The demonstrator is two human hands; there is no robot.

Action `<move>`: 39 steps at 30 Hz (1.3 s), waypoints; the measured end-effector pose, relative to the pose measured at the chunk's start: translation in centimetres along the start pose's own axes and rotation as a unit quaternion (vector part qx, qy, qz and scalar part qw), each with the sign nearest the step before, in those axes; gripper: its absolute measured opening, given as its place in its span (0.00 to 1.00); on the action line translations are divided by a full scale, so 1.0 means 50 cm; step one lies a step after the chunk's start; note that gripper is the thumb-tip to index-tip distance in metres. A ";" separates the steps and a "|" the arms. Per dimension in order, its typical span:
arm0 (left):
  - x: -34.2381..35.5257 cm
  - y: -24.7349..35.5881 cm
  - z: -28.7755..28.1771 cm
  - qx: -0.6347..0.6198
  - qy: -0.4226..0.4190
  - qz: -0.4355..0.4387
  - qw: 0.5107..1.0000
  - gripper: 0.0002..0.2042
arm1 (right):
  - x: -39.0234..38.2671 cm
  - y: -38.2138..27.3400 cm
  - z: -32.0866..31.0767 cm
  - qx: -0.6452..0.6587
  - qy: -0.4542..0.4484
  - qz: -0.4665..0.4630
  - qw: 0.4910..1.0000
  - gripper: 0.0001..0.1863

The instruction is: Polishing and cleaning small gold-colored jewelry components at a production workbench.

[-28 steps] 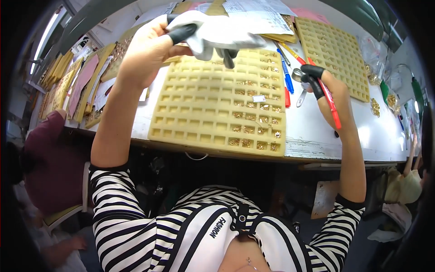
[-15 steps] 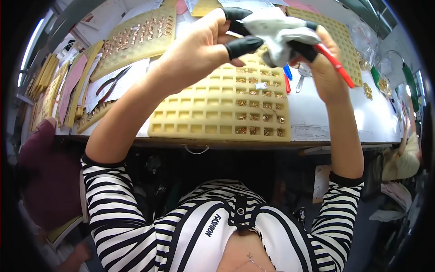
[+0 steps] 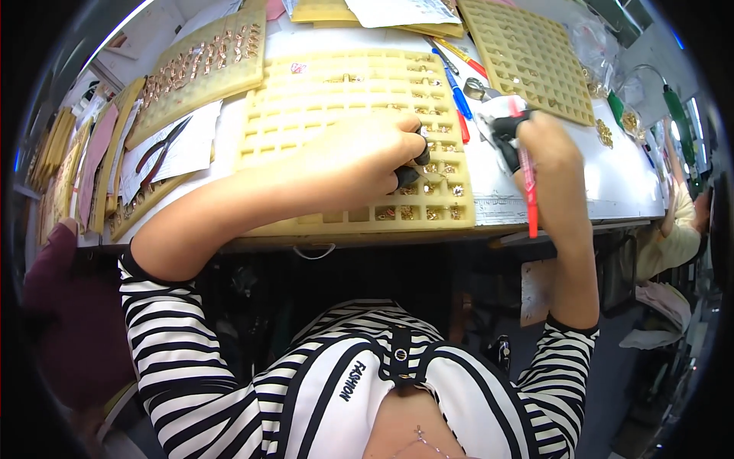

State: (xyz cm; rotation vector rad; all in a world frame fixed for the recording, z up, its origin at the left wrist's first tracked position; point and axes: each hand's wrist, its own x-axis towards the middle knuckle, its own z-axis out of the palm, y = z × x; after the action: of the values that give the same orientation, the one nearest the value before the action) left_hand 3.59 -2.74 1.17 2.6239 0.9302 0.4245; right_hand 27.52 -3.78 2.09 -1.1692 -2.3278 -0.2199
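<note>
My left hand (image 3: 386, 157), with black finger cots on its fingertips, bends over the yellow compartment tray (image 3: 267, 103). Its fingers are curled close together at the right-hand columns, where small gold-coloured jewellery pieces (image 3: 407, 212) lie in the cells; whatever they pinch is hidden. To the right of the tray, my right hand (image 3: 554, 149) is closed, also with black finger cots. It grips a red pen (image 3: 533, 214), slanting down towards me, together with a white cloth (image 3: 489, 122), partly blurred.
Pens, among them a blue pen (image 3: 461, 99), lie along the tray's right side. Another jewellery tray (image 3: 527, 46) stands far right, and one with rose-gold pieces (image 3: 202, 73) far left. Pliers (image 3: 163, 153) rest on paper at left. Other people sit at both sides.
My left hand has come down from beside the cloth onto the tray's right columns. My right hand has lowered towards the table with the cloth and red pen.
</note>
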 end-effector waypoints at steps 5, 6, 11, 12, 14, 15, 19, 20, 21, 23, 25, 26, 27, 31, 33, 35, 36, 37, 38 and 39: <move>0.019 -0.004 0.007 0.030 -0.020 0.002 0.999 0.08 | 0.007 -0.039 0.036 0.100 -0.113 -0.089 0.984 0.05; 0.021 -0.002 0.007 0.030 -0.026 -0.004 0.999 0.08 | 0.006 -0.038 0.044 0.075 -0.107 -0.102 0.986 0.05; 0.029 -0.008 0.007 -0.001 -0.038 0.002 0.999 0.07 | 0.006 -0.041 0.039 0.064 -0.126 -0.106 0.984 0.06; 0.029 -0.011 0.005 -0.008 -0.037 0.003 0.999 0.07 | 0.006 -0.040 0.039 0.061 -0.133 -0.110 0.983 0.07; 0.027 -0.012 -0.005 -0.003 -0.052 0.002 0.999 0.07 | 0.001 -0.029 0.043 0.098 -0.135 -0.106 0.980 0.10; 0.029 -0.006 -0.010 0.020 -0.054 -0.007 0.998 0.07 | -0.002 -0.025 0.039 0.125 -0.138 -0.094 0.978 0.11; 0.033 0.006 -0.028 0.003 -0.031 -0.023 0.999 0.07 | -0.008 -0.007 0.040 0.183 -0.117 -0.035 0.975 0.15; 0.035 0.009 -0.032 0.003 -0.030 -0.025 0.999 0.07 | -0.005 -0.001 0.039 0.189 -0.103 -0.023 0.976 0.15; 0.037 0.013 -0.034 -0.030 -0.028 -0.034 0.999 0.07 | -0.001 0.000 0.039 0.208 -0.079 -0.010 0.975 0.15; 0.043 0.026 -0.040 -0.056 0.000 -0.008 0.998 0.06 | 0.011 -0.001 0.024 0.221 -0.056 0.008 0.974 0.12; 0.038 0.034 -0.025 -0.002 0.016 -0.033 0.999 0.06 | 0.027 -0.006 0.025 0.218 -0.026 0.003 0.976 0.08; 0.034 0.039 -0.025 0.004 0.030 -0.025 0.999 0.07 | 0.034 -0.007 0.026 0.206 -0.017 0.003 0.978 0.07; 0.031 0.040 -0.013 0.019 0.004 -0.058 0.998 0.07 | 0.040 -0.007 0.033 0.210 -0.005 -0.002 0.978 0.08; -0.010 0.046 0.013 -0.020 0.037 0.050 0.998 0.10 | 0.073 0.000 0.063 0.208 -0.048 0.018 0.977 0.16; -0.024 0.050 0.011 -0.046 0.000 0.082 0.996 0.10 | 0.108 -0.011 0.072 0.164 -0.056 -0.022 0.985 0.11; -0.045 0.058 -0.002 -0.046 0.011 0.091 0.995 0.11 | 0.141 -0.007 0.102 0.124 -0.042 -0.037 0.991 0.10; -0.055 0.053 -0.003 -0.041 0.022 0.081 0.996 0.12 | 0.164 -0.008 0.116 0.093 -0.026 -0.063 0.993 0.11; -0.062 0.050 -0.015 -0.030 0.001 0.052 0.998 0.12 | 0.187 -0.011 0.127 0.085 -0.055 -0.050 0.994 0.11; -0.070 0.042 -0.024 -0.034 0.007 0.044 0.998 0.13 | 0.205 -0.015 0.135 0.052 -0.074 -0.057 0.994 0.11; -0.082 0.029 -0.026 -0.028 0.027 0.031 0.999 0.11 | 0.225 -0.020 0.146 0.019 -0.094 -0.064 0.993 0.11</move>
State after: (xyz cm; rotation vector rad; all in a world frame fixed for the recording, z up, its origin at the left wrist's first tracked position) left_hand 0.83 -6.20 2.25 2.6081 0.8435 0.5304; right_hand 18.46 6.15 1.81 -1.0635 -2.5643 -0.1146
